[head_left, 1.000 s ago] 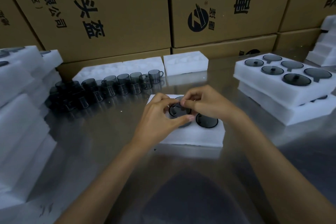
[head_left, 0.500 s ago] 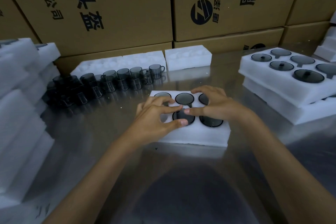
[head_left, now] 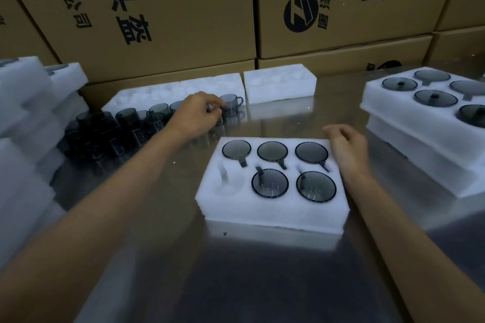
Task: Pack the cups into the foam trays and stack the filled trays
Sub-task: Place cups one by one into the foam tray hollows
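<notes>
Left cardboard box printed "头盔" and "有限公司", right cardboard box bearing round logo

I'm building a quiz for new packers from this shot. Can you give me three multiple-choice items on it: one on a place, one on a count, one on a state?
1. Where is the empty pocket of the foam tray in front of the person?
A. near-left corner
B. far-right corner
C. far middle

2. How many cups sit in that tray?
A. three
B. five
C. six

3. What is the left hand doing?
A. lying flat on the tray
B. reaching into the row of loose cups
C. lifting a tray

Answers:
1 A: the near-left pocket shows only white foam.
2 B: three dark rims in the far row, two in the near row.
3 B: its fingers curl among the cups beside the end cup, while the right hand rests at the tray's far-right corner.
</notes>
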